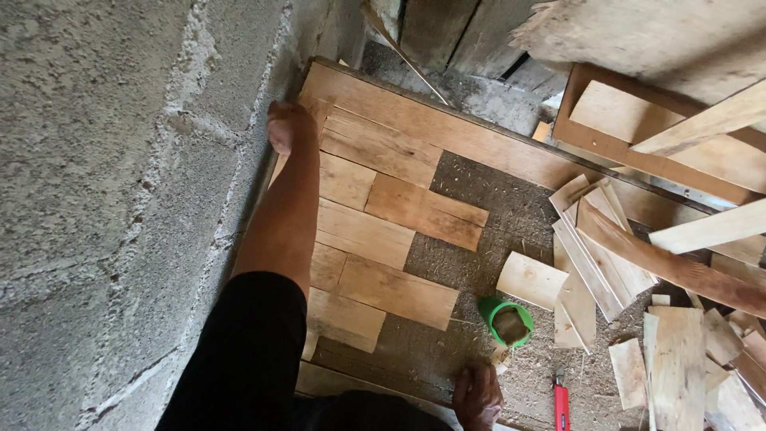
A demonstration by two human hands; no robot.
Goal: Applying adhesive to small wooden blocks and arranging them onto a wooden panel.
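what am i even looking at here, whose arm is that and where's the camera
There is no machine here. A person wears one camera on the head, and it looks down at their own two bare hands.

The left hand, at the end of a long arm in a black sleeve, reaches far forward to the corner by the block wall. It rests on a small wood piece there; whether it grips it cannot be told.

The right hand is low in the picture, on the dusty floor, holding nothing that shows.

On the floor lie short planks fitted side by side inside a wooden frame. To the right are a green cup, a red tool and a loose pile of offcuts.
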